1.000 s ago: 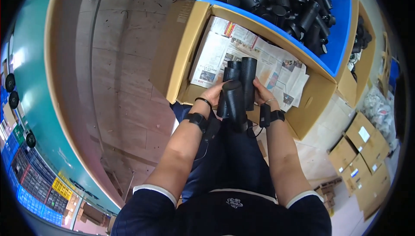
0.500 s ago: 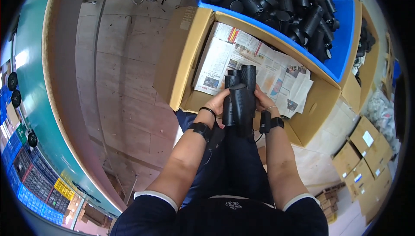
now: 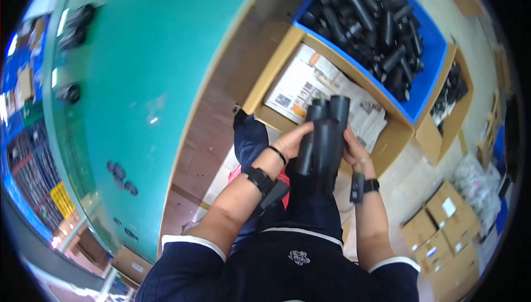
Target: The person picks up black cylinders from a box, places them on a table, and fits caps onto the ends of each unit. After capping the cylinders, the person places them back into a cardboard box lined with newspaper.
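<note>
A pair of black binoculars (image 3: 325,136) is held near the centre of the frame, slightly right, its two barrels upright with the wide ends pointing toward the upper part of the picture. It is gripped from both sides. The left hand (image 3: 291,143) is pressed against the left barrel, the palm turned inward and the fingers curled round the tube; the forearm runs down to the lower left, bent at the elbow, with a black wrist strap and a thin black band just below the hand. The right hand (image 3: 357,150) is laid against the right barrel, its fingers wrapped round the far side and mostly hidden; whether they are spread cannot be told. A black watch-like band is worn on that wrist, and the forearm descends almost straight to the lower right. The binoculars are held above the near edge of a cardboard box (image 3: 276,53) lined with printed paper sheets (image 3: 298,83), just above centre. A blue bin (image 3: 427,75) filled with black tubes (image 3: 370,19) is seen beyond it, at the upper right. Stacked small cartons (image 3: 442,230) are seen at the lower right, and a teal surface (image 3: 149,80) fills the left.
</note>
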A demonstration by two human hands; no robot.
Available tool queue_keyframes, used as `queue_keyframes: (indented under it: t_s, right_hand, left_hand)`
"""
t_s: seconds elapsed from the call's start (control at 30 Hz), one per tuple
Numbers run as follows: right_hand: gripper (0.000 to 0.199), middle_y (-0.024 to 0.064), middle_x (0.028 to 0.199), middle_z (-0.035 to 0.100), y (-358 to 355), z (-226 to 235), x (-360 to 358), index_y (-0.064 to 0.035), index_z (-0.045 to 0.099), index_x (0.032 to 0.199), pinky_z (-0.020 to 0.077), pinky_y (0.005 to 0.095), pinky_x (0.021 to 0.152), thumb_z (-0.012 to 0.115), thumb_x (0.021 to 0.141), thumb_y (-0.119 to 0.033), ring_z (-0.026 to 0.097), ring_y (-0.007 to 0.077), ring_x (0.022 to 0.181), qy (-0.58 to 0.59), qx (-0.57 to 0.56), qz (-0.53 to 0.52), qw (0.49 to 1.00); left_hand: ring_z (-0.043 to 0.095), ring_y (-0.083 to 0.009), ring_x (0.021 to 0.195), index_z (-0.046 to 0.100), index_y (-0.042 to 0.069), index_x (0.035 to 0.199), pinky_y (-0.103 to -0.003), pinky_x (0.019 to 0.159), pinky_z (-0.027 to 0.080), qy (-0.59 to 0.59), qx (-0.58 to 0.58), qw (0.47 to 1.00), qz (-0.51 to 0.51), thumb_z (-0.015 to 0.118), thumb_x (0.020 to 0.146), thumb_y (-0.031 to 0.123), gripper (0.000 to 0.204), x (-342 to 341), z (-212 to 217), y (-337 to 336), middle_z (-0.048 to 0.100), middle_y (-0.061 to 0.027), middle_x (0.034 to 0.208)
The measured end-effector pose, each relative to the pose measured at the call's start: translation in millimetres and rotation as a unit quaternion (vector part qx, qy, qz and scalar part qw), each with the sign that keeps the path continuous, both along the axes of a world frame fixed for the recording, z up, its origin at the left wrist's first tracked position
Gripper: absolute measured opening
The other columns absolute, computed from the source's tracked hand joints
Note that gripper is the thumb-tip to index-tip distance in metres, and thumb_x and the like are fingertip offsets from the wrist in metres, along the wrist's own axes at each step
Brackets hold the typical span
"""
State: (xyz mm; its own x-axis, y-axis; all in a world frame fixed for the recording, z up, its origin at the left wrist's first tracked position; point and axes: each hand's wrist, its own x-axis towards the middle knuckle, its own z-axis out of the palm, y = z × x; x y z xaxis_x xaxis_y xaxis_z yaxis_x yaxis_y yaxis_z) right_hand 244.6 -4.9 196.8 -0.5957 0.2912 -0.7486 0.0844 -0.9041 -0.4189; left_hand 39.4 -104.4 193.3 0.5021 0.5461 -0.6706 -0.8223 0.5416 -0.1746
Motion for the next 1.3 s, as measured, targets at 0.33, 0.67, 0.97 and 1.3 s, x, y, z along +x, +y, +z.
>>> queue_keyframes:
  t_s: [0.33, 0.67, 0.97, 1.3]
  right_hand:
    - [0.080, 0.0042, 0.142, 0.042, -37.3, 279.3, -97.4, -0.0122, 0.025, 0.148, 0.0339, 0.0369, 0.108, 0.068, 0.087, -0.041, 0.040, 0.0201, 0.130, 0.057, 0.025, 0.149, 0.987]
    - [0.070, 0.0065, 0.141, 0.043, -138.3, 319.2, -347.8, -0.0090, 0.026, 0.148, 0.0328, 0.0340, 0.108, 0.062, 0.093, -0.032, 0.041, 0.0184, 0.129, 0.113, 0.051, 0.360, 0.925]
    - [0.075, 0.0092, 0.139, 0.046, -187.9, 311.2, -512.2, -0.0107, 0.025, 0.150, 0.0356, 0.0327, 0.105, 0.066, 0.090, -0.030, 0.043, 0.0196, 0.126, 0.072, 0.198, 0.475, 0.854]
    - [0.085, 0.0146, 0.128, 0.056, -197.3, 297.8, -524.8, -0.0030, 0.027, 0.147, 0.0446, 0.0337, 0.097, 0.077, 0.081, -0.021, 0.055, 0.0225, 0.114, 0.011, 0.378, 0.438, 0.816]
  left_hand:
    - [0.065, -0.0231, 0.102, 0.055, 0.002, 0.126, -0.036, 0.090, 0.053, 0.020, 0.132, 0.976, 0.171, 0.049, 0.098, 0.037, 0.045, -67.2, 276.1, -93.8, 0.063, -0.0143, 0.119]
    - [0.066, -0.0228, 0.096, 0.057, 0.007, 0.121, -0.042, 0.086, 0.055, 0.139, 0.101, 0.893, 0.415, 0.051, 0.096, 0.038, 0.041, -216.1, 325.2, -250.9, 0.066, -0.0111, 0.111]
    - [0.064, -0.0235, 0.103, 0.059, 0.007, 0.118, -0.042, 0.093, 0.050, 0.156, 0.066, 0.848, 0.503, 0.050, 0.097, 0.037, 0.039, -332.0, 277.2, -312.6, 0.066, -0.0103, 0.114]
    - [0.062, -0.0264, 0.103, 0.056, 0.009, 0.120, -0.046, 0.094, 0.049, 0.164, 0.040, 0.795, 0.582, 0.057, 0.093, 0.042, 0.043, -332.0, 254.8, -330.7, 0.065, -0.0105, 0.112]
